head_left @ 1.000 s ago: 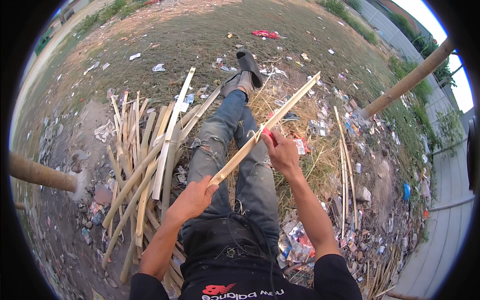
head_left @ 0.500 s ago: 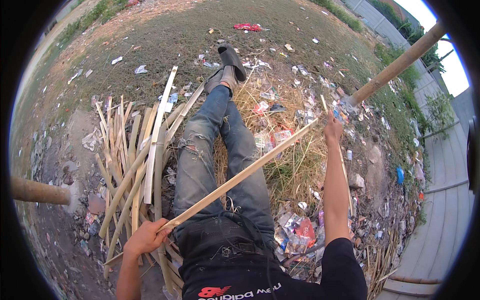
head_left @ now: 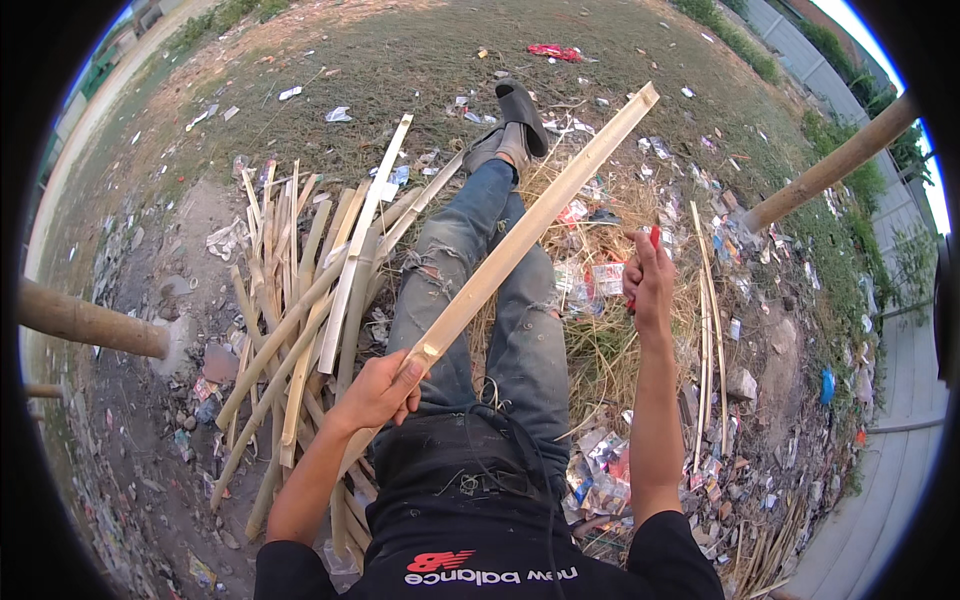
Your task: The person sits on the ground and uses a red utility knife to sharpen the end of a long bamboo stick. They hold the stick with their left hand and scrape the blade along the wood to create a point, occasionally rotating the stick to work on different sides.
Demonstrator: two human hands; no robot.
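Note:
My left hand is closed around the near part of a long split-bamboo strip. The strip slants up and away to the right above my legs, its pale inner face showing; its far end is free. My right hand is closed on a slim red object, apart from the strip. Only short red bits of that object stick out above and below the fingers, so its kind is hidden.
Bamboo strips and poles lie heaped left of my outstretched legs. Two thin strips lie right of my right forearm. Thick posts rise at both sides. Litter and dry grass cover the ground; a wall stands at right.
The strip in my left hand now points farther away, and its broad face shows. My right hand is clear of its end, with the red object now visible. The view has shifted left.

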